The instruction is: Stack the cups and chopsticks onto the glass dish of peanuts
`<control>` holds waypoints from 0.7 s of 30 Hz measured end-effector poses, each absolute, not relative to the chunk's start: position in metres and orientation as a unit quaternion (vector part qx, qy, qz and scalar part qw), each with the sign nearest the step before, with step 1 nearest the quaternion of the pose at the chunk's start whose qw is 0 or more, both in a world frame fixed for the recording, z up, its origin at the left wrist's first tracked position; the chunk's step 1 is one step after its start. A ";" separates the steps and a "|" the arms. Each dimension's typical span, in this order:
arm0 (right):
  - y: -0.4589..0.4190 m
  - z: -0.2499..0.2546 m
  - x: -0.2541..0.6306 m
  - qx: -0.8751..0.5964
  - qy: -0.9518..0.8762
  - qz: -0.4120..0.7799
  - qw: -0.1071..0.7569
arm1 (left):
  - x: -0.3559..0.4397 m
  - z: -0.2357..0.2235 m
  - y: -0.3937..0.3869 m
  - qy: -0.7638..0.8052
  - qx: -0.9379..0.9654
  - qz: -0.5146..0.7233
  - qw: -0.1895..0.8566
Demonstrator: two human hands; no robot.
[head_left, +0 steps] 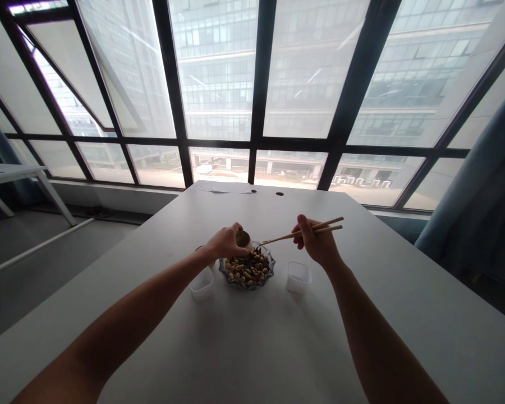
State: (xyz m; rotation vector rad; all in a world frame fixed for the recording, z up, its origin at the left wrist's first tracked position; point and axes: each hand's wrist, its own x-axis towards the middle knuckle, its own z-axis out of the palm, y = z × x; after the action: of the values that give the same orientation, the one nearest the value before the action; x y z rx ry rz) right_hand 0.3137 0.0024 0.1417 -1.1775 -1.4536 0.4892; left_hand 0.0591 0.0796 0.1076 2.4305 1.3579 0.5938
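Observation:
My left hand (226,242) grips a small round cup (244,239), tilted with its mouth facing right, over the back of a scalloped glass bowl (272,268). In the bowl lies a heap of peanuts (246,275) mixed with darker brown pieces too small to name. A pair of wooden chopsticks (326,225) is held in my right hand (315,241), right of the bowl. Their tips point left, close to the cup's mouth and the bowl's back edge; whether they pinch anything cannot be made out.
Clear plastic containers stand on either side of the bowl, one at left (202,286) and one at right (298,277). Something partly hidden sits behind my left wrist. Papers (223,187) lie at the far edge of the white table (252,348), before large windows.

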 end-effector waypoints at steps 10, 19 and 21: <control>0.000 0.146 0.320 -0.540 -0.599 0.161 0.568 | 0.083 0.105 0.096 0.468 0.857 0.125 0.178; 0.002 0.142 0.323 -0.559 -0.616 0.153 0.534 | 0.075 0.101 0.109 0.470 0.848 0.065 0.236; 0.002 0.141 0.323 -0.564 -0.616 0.155 0.528 | 0.075 0.101 0.107 0.468 0.849 0.056 0.240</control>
State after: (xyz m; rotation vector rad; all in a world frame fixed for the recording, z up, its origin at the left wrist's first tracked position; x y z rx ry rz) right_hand 0.3227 0.0024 0.1408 -1.3467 -1.4725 0.3707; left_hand 0.0755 0.1071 0.1007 2.3228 1.2799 0.1526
